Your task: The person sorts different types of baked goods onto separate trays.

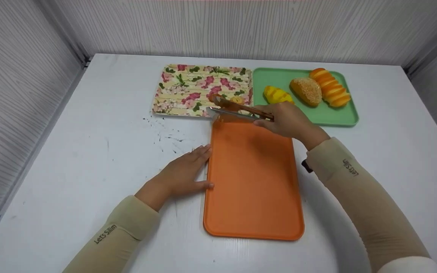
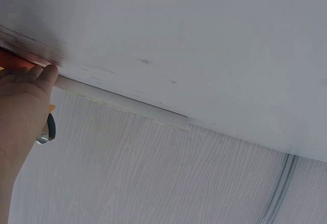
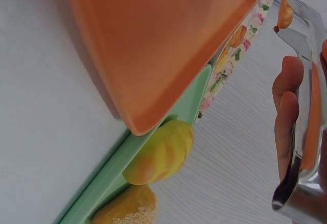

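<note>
My right hand (image 1: 288, 119) holds a pair of metal tongs (image 1: 249, 109) with brown strips along the arms, reaching left over the far end of an orange tray (image 1: 254, 182). A small orange-brown piece (image 3: 285, 14) shows at the tong tips in the right wrist view; its kind is unclear. Over the tray's left edge lies my left hand (image 1: 182, 170), fingers extended along the side and thumb touching the rim. The left wrist view catches only part of that hand (image 2: 23, 109) beside an orange edge.
Behind the orange tray lies a floral tray (image 1: 176, 100). Adjoining it on the right, a green tray (image 1: 271, 77) carries a yellow bread (image 1: 278, 94), a sesame-topped bun (image 1: 305, 91) and a sliced-looking orange loaf (image 1: 330, 88). Dark marks spot the white table (image 1: 127, 151); grey wood-grain walls surround it.
</note>
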Available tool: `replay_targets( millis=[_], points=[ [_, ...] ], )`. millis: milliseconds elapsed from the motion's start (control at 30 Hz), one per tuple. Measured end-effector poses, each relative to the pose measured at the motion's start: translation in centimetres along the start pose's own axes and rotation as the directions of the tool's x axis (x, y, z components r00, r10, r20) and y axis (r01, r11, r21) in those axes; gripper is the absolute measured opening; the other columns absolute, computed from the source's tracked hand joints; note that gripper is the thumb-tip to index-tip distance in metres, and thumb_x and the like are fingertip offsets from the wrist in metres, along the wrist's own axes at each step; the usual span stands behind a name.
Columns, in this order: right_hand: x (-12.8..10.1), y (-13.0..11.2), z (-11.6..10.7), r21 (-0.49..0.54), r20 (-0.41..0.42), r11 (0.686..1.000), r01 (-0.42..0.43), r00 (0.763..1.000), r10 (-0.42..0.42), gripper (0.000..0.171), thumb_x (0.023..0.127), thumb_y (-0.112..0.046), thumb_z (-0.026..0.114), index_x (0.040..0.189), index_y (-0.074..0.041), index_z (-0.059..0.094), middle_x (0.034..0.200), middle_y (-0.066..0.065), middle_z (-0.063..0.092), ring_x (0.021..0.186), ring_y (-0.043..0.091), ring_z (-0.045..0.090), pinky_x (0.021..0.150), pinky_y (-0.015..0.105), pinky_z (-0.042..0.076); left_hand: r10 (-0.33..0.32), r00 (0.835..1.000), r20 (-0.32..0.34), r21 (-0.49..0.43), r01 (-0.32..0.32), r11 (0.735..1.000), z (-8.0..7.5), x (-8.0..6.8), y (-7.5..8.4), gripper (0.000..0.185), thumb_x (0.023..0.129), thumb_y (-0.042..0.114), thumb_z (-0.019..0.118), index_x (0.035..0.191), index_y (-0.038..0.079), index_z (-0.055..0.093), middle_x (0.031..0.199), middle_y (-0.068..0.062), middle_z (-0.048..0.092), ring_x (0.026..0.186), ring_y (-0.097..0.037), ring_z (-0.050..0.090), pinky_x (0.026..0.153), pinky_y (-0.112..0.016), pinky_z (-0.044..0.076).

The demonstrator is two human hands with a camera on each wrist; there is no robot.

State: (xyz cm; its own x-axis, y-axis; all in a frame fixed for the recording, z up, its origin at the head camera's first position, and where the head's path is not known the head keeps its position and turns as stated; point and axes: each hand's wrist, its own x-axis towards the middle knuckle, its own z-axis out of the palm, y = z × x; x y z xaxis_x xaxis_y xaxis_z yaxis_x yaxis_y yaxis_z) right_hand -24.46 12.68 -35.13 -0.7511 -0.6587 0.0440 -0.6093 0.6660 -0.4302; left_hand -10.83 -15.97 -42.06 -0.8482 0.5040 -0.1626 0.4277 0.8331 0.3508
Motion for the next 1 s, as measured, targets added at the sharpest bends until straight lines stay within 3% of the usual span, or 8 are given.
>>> replay_targets(
  millis=[200,433,600,900,1000],
  points=[
    [1.4,0.3,0.6,0.019,0.006,0.998,-0.054,0.999,0.054,0.049,0.090,-0.036,0.065,0.135,-0.018,0.057,0.071,0.004,0.063,0.055,0.019,0.045,0.059,0.034,0.040,-0.007,1.000,0.011,-0.009,0.007,1.000,0.0,-0.1,0.2,0.094,0.088,0.063,0.052,0.153,0.006,0.015,0.159,-0.004,0.010,0.143,-0.020,0.011,0.113,-0.039,0.018],
    [2.4,0.5,1.0,0.029,0.025,0.991,-0.131,0.991,0.131,0.050,0.091,-0.040,0.063,0.137,-0.019,0.055,0.103,0.008,0.069,0.076,0.020,0.056,0.071,0.038,0.048,-0.033,0.999,0.025,-0.007,0.034,0.999,0.0,-0.1,0.3,0.095,0.087,0.065,0.052,0.153,0.009,0.014,0.159,-0.001,0.008,0.143,-0.018,0.009,0.113,-0.038,0.017],
    [2.9,0.5,1.2,0.036,0.043,0.982,-0.184,0.982,0.182,0.052,0.091,-0.046,0.061,0.137,-0.022,0.054,0.108,0.007,0.067,0.079,0.021,0.056,0.071,0.038,0.048,-0.036,0.999,0.021,-0.012,0.037,0.999,-0.1,-0.1,0.3,0.095,0.087,0.065,0.052,0.154,0.009,0.014,0.159,-0.001,0.008,0.143,-0.018,0.010,0.113,-0.038,0.017],
    [3.5,0.6,1.9,0.025,0.044,0.990,-0.138,0.990,0.137,0.046,0.093,-0.036,0.061,0.136,-0.019,0.055,0.124,0.006,0.062,0.099,0.021,0.060,0.086,0.041,0.048,-0.031,0.999,0.020,0.003,0.031,1.000,0.0,0.0,0.2,0.094,0.087,0.065,0.051,0.154,0.009,0.014,0.159,0.000,0.008,0.143,-0.016,0.009,0.113,-0.036,0.016],
    [3.7,0.4,2.0,0.019,0.042,0.990,-0.141,0.989,0.140,0.045,0.093,-0.034,0.061,0.136,-0.019,0.056,0.122,0.006,0.063,0.096,0.021,0.060,0.085,0.040,0.049,-0.030,0.999,0.021,0.007,0.030,1.000,-0.1,0.0,0.1,0.095,0.087,0.065,0.051,0.154,0.010,0.014,0.159,0.000,0.009,0.143,-0.015,0.009,0.113,-0.035,0.016]
  ],
)
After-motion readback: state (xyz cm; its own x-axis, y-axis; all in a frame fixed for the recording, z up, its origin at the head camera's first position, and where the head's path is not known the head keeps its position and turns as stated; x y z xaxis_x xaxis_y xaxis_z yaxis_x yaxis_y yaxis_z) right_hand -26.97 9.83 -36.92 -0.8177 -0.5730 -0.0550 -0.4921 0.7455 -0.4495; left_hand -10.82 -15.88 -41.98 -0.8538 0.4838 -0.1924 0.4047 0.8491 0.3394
